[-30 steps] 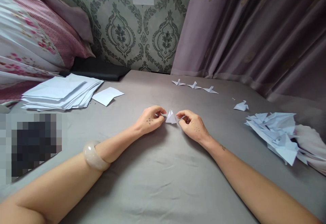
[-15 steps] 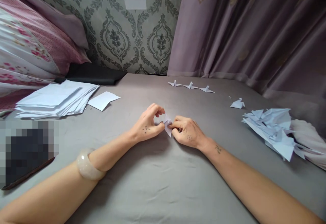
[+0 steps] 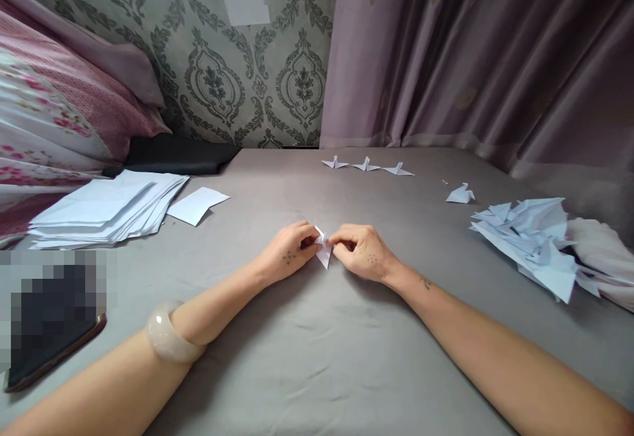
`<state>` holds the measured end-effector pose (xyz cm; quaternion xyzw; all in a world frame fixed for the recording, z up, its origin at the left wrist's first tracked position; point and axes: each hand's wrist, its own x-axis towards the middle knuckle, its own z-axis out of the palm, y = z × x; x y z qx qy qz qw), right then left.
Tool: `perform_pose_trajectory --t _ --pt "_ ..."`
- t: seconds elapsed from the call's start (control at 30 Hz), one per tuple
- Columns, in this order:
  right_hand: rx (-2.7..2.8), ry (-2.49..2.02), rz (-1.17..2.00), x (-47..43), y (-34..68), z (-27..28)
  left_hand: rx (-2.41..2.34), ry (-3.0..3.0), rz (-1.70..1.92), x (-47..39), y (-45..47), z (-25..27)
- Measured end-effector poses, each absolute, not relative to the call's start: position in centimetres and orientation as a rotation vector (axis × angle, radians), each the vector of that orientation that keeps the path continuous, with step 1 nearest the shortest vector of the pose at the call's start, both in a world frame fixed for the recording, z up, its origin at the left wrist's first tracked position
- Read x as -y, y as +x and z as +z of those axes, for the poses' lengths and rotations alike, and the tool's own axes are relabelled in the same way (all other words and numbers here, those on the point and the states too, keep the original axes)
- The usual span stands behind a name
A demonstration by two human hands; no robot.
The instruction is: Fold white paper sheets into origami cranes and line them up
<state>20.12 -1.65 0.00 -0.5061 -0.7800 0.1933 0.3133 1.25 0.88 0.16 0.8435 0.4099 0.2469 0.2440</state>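
Note:
A small white folded-paper crane [image 3: 323, 255] is held between my hands above the middle of the grey cloth surface. My left hand [image 3: 290, 250] pinches it from the left, thumb and curled fingers closed on the paper. From the right, my right hand [image 3: 363, 251] grips its other edge with thumb and index finger. One pointed flap hangs down between the hands, while the fingers hide part of the folds. Beyond my hands, several finished paper cranes [image 3: 366, 164] stand, with their wings spread, in a row at the back.
At left lies a stack of white paper [image 3: 99, 205], with a loose folded sheet [image 3: 198, 205] beside it. A dark, pixelated device [image 3: 54, 330] is nearer. On the right sit a single folded-paper bird [image 3: 461, 193] and a heap of folded papers [image 3: 529, 244]. Black cloth [image 3: 173, 153] lies behind.
My left fingers, raised and spread half a second ago, have curled down onto the paper. My right hand keeps its pinch. The view has shifted slightly.

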Motion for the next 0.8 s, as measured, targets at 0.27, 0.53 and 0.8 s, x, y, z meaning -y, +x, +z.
perform_pose_trajectory --t 0.27,0.53,0.8 --pt "2.068 -1.427 0.436 1.4 19.7 -0.2 -1.079 2.435 0.699 -1.4 1.0 -0.1" --pt "2.132 -1.549 0.449 0.9 19.5 0.1 -1.239 2.27 0.657 -1.9 0.8 -0.4" --pt "2.294 -1.577 0.323 1.0 19.3 0.3 -1.112 2.475 0.68 -2.3 0.7 -0.9"
